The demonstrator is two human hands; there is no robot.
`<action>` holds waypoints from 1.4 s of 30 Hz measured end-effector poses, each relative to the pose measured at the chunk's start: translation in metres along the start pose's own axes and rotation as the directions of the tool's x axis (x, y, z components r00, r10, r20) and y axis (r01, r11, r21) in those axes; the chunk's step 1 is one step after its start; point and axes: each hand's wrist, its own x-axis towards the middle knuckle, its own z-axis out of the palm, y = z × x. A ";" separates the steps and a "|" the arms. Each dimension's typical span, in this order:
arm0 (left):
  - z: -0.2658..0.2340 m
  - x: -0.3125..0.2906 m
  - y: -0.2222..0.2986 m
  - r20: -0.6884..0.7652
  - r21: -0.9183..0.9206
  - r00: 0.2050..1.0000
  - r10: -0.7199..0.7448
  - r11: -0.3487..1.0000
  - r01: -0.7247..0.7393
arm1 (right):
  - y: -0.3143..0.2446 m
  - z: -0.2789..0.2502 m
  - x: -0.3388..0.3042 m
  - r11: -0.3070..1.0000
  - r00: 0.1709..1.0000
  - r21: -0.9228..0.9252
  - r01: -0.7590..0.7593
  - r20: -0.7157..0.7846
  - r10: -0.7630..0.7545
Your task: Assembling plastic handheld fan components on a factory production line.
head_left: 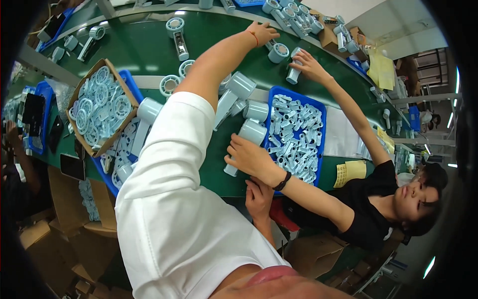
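Fan body (279, 53), pale and round-headed, lay far across the green bench (144, 42), just beside the outstretched left hand (264, 35). That hand had its fingers spread and gripped nothing visible; whether a fingertip touched the part, I could not tell. The right hand (258, 199) rested near the front edge, fingers curled, below a co-worker's wrist, and what it held, if anything, could not be made out. Reaching so far, the left arm probably did best kept high over the loose fans (240, 84) beneath it, since a dropped elbow might have knocked them. A grasp around the solid handle or the outer rim seemed safer than a pinch at the hub, and a light one, as the shell looked like thin plastic. The co-worker (348, 192) in black had one hand (308, 66) on another tube (294, 72) close by and the other on a cup-shaped head (253, 130), so any path back needed room for both arms. On the bench stood a blue tray (323, 134) of small pieces, a cardboard box (122, 83) heaped with rings (99, 109), a phone (72, 166) and a yellow sheet (354, 172). Open cartons (74, 219) sat below at the left, and strip lights (429, 267) shone at the right.
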 end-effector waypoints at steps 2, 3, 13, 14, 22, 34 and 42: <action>0.013 0.015 0.009 0.136 -0.040 0.991 -0.005 0.999 0.011 | -0.001 0.001 -0.008 0.997 0.999 -0.057 -0.042 -0.006 0.042; 0.014 0.014 0.012 0.244 -0.054 0.969 -0.026 0.998 0.040 | -0.002 0.004 -0.009 0.995 0.998 -0.074 -0.066 -0.016 0.065; -0.040 -0.056 -0.049 -0.147 -0.450 0.916 -0.374 0.849 0.275 | -0.008 0.020 -0.011 0.995 0.998 0.081 0.049 -0.032 -0.047; -0.060 -0.074 -0.064 -0.074 -0.476 0.856 -0.511 0.773 0.420 | -0.006 0.023 -0.011 0.992 0.997 0.101 0.077 -0.038 -0.074; -0.105 -0.268 -0.106 0.525 -0.683 0.554 -0.646 0.070 0.728 | -0.014 0.029 0.009 0.932 0.989 0.332 0.147 -0.049 -0.139; -0.138 -0.279 -0.076 0.702 0.100 0.497 -0.511 0.761 0.640 | -0.023 0.025 0.011 0.916 0.987 0.366 0.162 -0.042 -0.158; -0.034 -0.128 -0.046 0.366 -0.301 0.653 -0.663 0.580 0.757 | -0.013 0.002 0.020 0.971 0.982 0.196 0.135 -0.160 -0.104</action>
